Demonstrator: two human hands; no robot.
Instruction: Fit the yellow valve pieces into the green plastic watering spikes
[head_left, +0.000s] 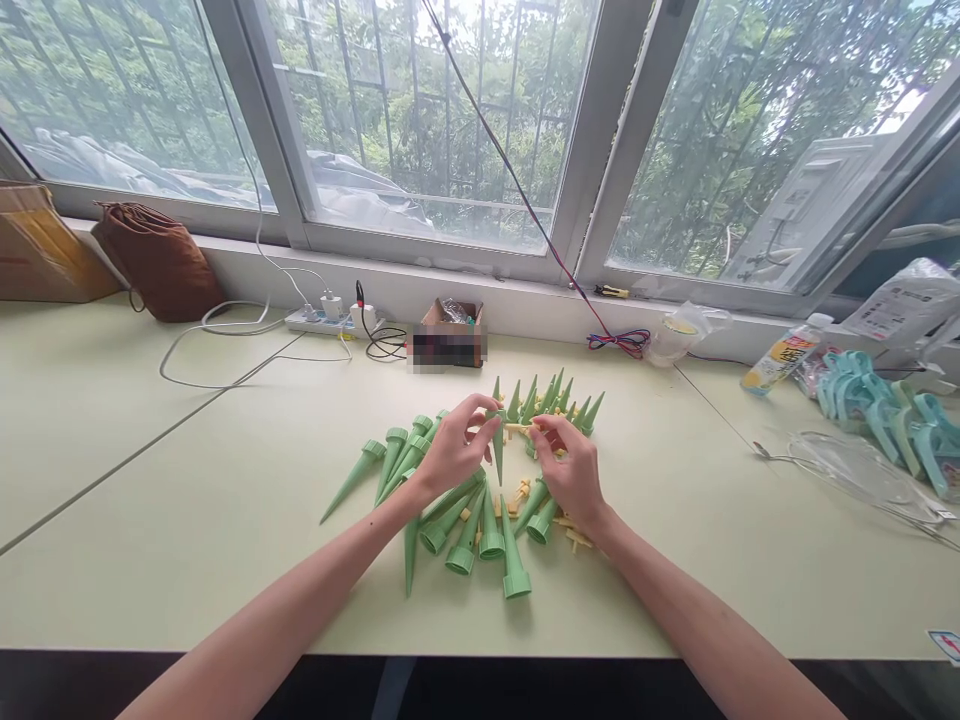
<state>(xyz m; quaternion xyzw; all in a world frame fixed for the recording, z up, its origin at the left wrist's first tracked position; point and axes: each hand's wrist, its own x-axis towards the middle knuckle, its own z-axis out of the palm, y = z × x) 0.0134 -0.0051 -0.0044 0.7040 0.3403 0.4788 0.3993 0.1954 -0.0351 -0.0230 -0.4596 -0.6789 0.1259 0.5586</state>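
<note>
- Our left hand (459,447) pinches a green plastic spike (500,453), point down.
- Our right hand (569,464), fingers nearly closed, pinches a yellow peg (517,428).
- The peg lies just right, crosswise to the spike's long axis.

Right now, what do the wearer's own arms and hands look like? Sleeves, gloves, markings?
The left forearm and right forearm are bare as far as they show: no sleeves, watch or bracelet. The left hand and right hand are ungloved, with no rings visible. One small spot marks the left forearm.
</note>
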